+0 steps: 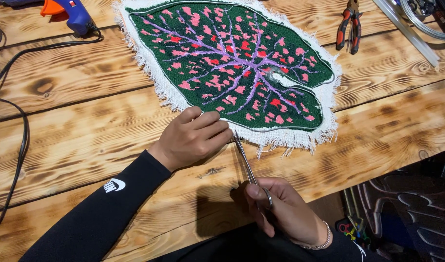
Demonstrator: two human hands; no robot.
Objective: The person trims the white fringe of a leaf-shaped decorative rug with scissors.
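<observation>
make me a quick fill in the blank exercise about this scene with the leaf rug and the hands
1. The right hand holds thin metal ______, their tips at the frayed white fabric edge of the green, pink and purple tufted leaf piece.
2. The left hand rests on the piece's ______ edge.
3. The red-handled pliers lie to the ______ of the leaf piece.
4. The blue and orange glue gun lies on the burnt-grain ______ table.

Missing words: scissors; near; right; wooden
</observation>
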